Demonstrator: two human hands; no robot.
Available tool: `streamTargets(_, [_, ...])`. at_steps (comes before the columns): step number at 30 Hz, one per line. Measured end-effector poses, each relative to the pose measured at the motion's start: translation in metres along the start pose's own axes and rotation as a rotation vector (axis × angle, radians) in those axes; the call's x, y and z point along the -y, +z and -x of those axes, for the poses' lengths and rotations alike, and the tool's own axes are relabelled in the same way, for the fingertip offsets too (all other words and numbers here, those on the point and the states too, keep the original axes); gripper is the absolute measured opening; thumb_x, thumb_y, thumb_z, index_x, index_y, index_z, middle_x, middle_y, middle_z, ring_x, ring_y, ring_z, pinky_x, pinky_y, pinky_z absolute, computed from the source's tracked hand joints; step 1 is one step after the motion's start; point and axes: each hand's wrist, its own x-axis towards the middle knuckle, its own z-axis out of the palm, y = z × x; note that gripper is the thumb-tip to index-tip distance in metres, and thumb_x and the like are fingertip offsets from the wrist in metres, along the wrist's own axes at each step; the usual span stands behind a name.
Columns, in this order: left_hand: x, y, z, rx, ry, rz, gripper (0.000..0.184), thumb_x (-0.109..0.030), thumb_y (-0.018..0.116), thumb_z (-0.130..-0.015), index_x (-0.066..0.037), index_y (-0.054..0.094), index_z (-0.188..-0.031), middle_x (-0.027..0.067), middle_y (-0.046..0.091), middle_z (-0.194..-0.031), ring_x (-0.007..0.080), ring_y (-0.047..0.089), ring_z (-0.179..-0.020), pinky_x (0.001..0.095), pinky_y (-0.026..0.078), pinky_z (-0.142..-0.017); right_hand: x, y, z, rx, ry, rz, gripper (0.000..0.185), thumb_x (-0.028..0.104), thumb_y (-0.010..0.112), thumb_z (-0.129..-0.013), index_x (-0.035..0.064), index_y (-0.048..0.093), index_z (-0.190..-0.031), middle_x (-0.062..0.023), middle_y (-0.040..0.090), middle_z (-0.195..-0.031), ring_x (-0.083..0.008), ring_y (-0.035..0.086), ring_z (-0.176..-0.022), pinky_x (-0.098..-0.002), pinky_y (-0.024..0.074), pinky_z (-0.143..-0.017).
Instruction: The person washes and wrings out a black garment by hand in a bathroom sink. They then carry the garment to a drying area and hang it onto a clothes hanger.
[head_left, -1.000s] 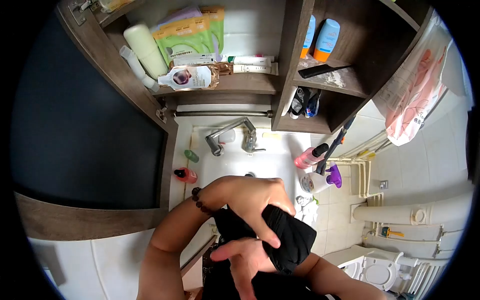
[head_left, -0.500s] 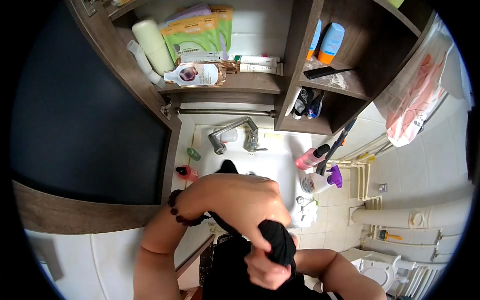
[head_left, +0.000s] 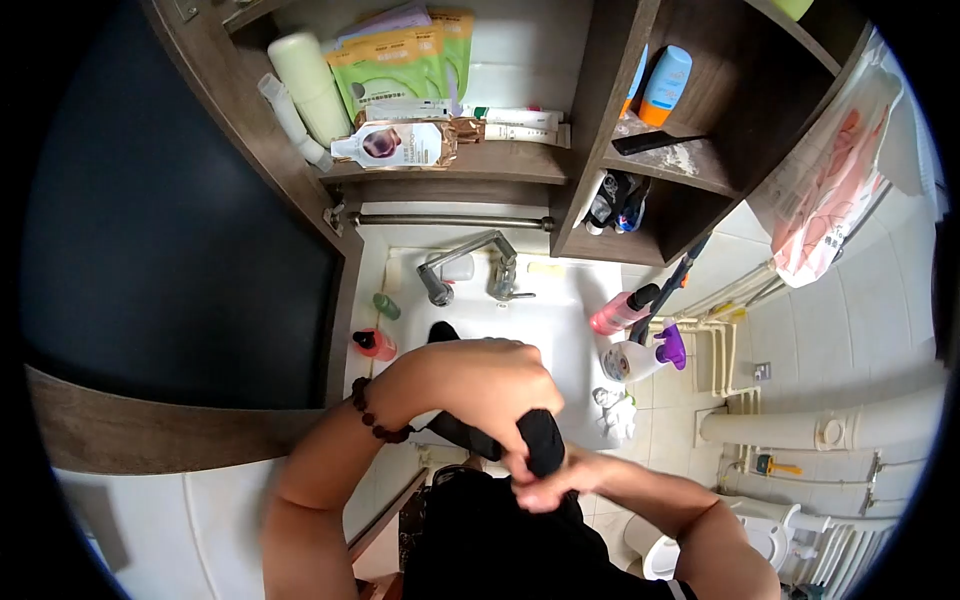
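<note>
Over the front of the white sink (head_left: pixel 580 290), both my hands hold a dark, sock-like black cloth (head_left: pixel 541 442). My left hand (head_left: pixel 495 388), with a dark bead bracelet on its wrist, is wrapped round it from above. Just below, my right hand (head_left: pixel 552 484) closes its fingers on the cloth's lower part. More black fabric (head_left: pixel 462 436) hangs under my left wrist, and a dark tip (head_left: pixel 442 331) shows beyond the forearm in the sink. Whether these are one piece is hidden by my arm.
A metal faucet (head_left: pixel 470 262) stands at the sink's back. A pink bottle (head_left: pixel 620 310) and a purple-topped spray bottle (head_left: pixel 640 355) line its right side; a red bottle (head_left: pixel 376 345) is at left. An open cabinet door (head_left: pixel 180 250) juts out left, under shelves of toiletries.
My hands have moved slightly up and closer to the sink with the black cloth. My right hand has shifted to the right side of it, and its forearm is now more visible.
</note>
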Motion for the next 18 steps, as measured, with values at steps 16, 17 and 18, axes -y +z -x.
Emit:
streamTargets(16, [0.128,0.145,-0.023,-0.677,-0.377,1.457,0.017,0.002,0.066,-0.074,-0.01,0.053,-0.077,-0.0012,0.051,-0.068,0.0116,0.051,-0.058,0.0282,0.04,-0.055,0.112,-0.112,-0.073,-0.202,-0.244,2.531,0.02,0.023,0.069,-0.073,0.0103,0.064,-0.087,-0.008,0.067,-0.066,-0.03,0.069,-0.063,-0.0429,0.0516,-0.051])
streamTargets(17, [0.131,0.149,-0.026,-0.658,-0.256,1.658,0.018,0.002,0.065,-0.075,-0.01,0.052,-0.079,-0.0005,0.05,-0.069,0.012,0.052,-0.059,0.0275,0.041,-0.056,0.116,-0.116,-0.079,-0.165,-0.356,2.563,0.021,0.025,0.069,-0.068,0.0108,0.059,-0.08,-0.0059,0.063,-0.063,-0.027,0.066,-0.059,-0.0408,0.049,-0.047])
streamTargets(18, [0.128,0.149,-0.029,-0.631,-0.127,1.855,0.019,0.001,0.064,-0.076,-0.011,0.05,-0.081,0.0001,0.05,-0.07,0.0124,0.052,-0.06,0.0268,0.041,-0.056,0.12,-0.121,-0.085,-0.162,-0.354,2.559,0.021,0.025,0.069,-0.068,0.0108,0.059,-0.08,-0.0059,0.063,-0.063,-0.027,0.066,-0.059,-0.0408,0.049,-0.047])
